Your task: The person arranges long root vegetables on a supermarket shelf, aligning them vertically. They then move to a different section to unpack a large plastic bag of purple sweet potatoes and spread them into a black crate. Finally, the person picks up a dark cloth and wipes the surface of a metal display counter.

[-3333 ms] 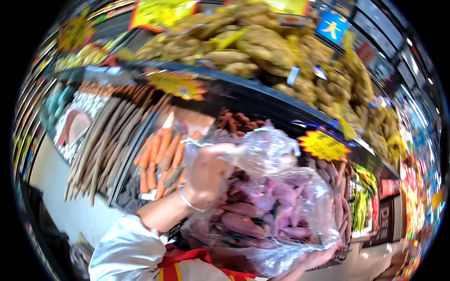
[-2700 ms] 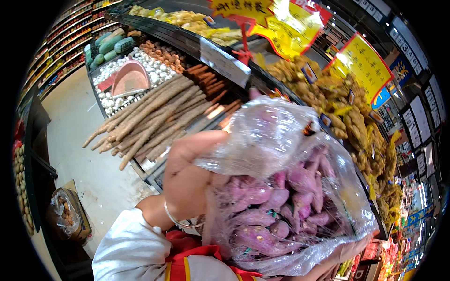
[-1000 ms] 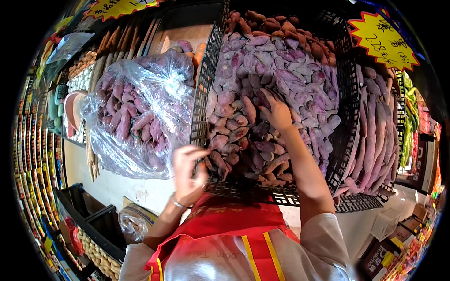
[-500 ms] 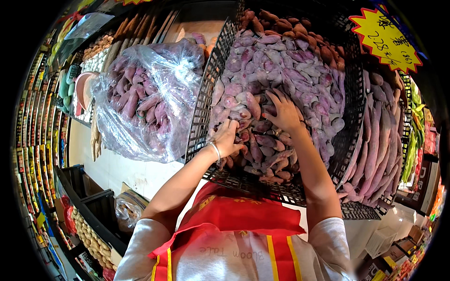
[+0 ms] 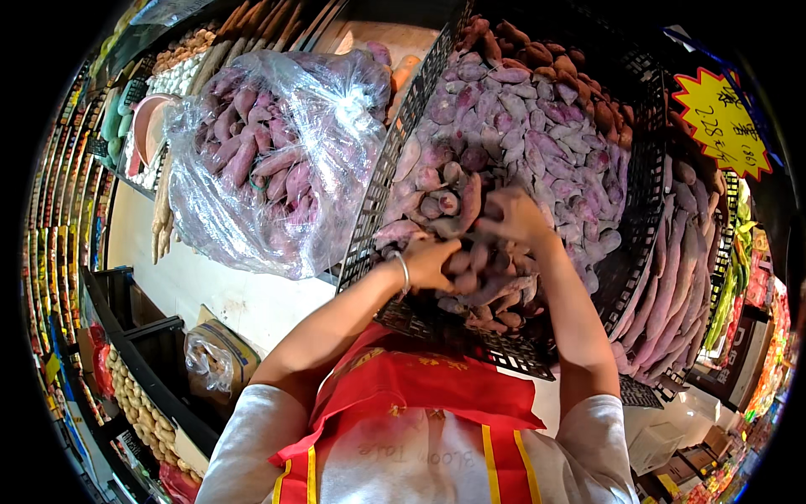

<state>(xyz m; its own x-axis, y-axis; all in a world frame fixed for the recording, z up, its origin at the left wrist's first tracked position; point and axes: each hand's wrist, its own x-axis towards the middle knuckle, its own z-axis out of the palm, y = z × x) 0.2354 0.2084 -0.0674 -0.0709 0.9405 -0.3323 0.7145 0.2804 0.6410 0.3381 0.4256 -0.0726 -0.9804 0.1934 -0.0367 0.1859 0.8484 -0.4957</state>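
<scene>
Purple sweet potatoes (image 5: 537, 126) fill a large black slatted crate (image 5: 376, 197) in front of me, with browner-red sweet potatoes (image 5: 550, 59) along its far end. Both my hands are inside its near part, among small dark sweet potatoes. My left hand (image 5: 426, 262), with a bangle at its wrist, curls thumb and fingers around a small sweet potato (image 5: 459, 262). Just to its right and farther in, my right hand (image 5: 518, 220) hangs over the pile, bent downward. Motion smears its fingers, so what they hold does not show.
A clear plastic bag of purple sweet potatoes (image 5: 323, 181) lies left of the crate. Long purple sweet potatoes (image 5: 676, 277) stand in a crate at the right, under a yellow starburst price sign (image 5: 720, 126). Lower left are a potato bin (image 5: 143, 412) and a cardboard box (image 5: 225, 353).
My right hand has drawn nearer and its spread fingers have bent down. The left hand has moved right and nearer, into the small sweet potatoes. Some between the hands have shifted. The view has turned slightly.
</scene>
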